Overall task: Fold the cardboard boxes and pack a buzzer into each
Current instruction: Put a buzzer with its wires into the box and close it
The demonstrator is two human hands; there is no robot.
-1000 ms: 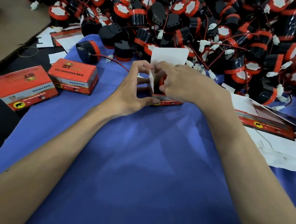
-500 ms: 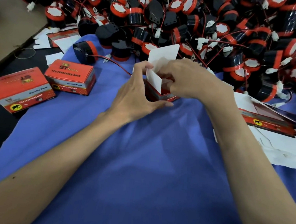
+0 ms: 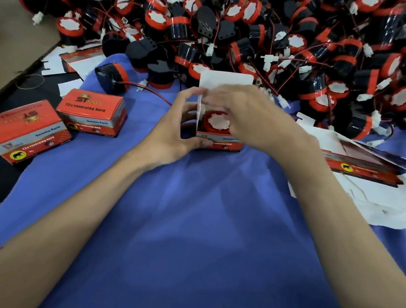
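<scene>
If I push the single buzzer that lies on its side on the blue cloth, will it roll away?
It would probably roll: the buzzer is round and lies on its side. Its red wire trails across the blue cloth and may drag or stop it. That soft cloth likely slows it too.

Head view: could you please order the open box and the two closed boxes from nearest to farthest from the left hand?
1. Open box, centre of the cloth, gripped by the left hand itself.
2. Closed box marked ST, a little way to that hand's left.
3. Closed box at the far left, by the cloth's edge.
</scene>
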